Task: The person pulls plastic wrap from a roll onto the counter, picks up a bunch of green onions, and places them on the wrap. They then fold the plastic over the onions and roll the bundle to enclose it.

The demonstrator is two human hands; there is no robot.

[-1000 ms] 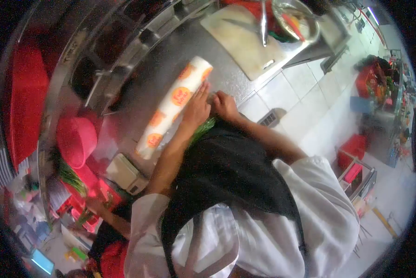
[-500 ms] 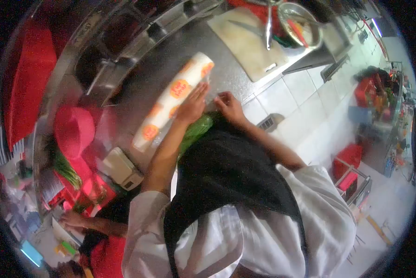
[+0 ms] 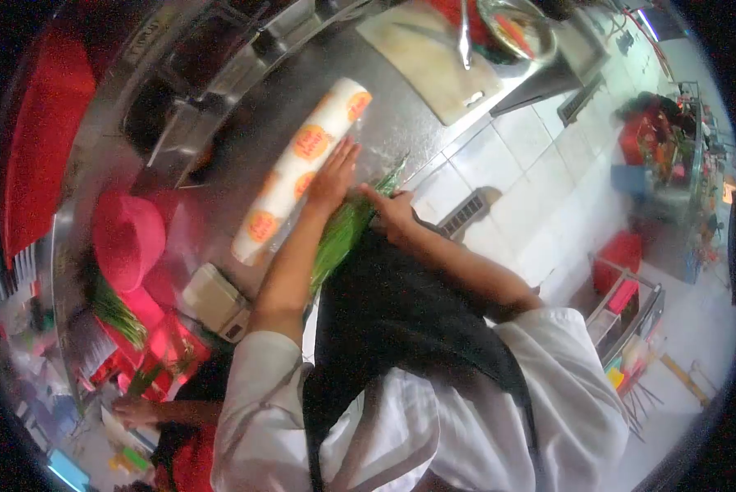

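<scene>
A large roll of white plastic wrap [image 3: 290,176] with orange labels lies slanted on the steel counter. Beside its right edge, my left hand [image 3: 333,179] is flat with fingers stretched along the roll. Between my arms is a bundle of long, thin green stalks [image 3: 342,238], close to my black apron and partly covered by my left forearm. My right hand [image 3: 391,215] is at the upper part of this bundle, one finger extended across it and the others bent over it; the exact grip is partly hidden.
A white cutting board [image 3: 434,70] with a knife lies at the counter's far end, beside a metal bowl [image 3: 553,41]. A kitchen scale [image 3: 216,299] and pink basin [image 3: 130,242] are at left. Another person's hand [image 3: 134,410] works lower left. Tiled floor [image 3: 540,176] lies right.
My right hand has moved down and left onto the green bundle, with a finger now extended. The bundle shows more fully between my arms. My left hand remains beside the roll.
</scene>
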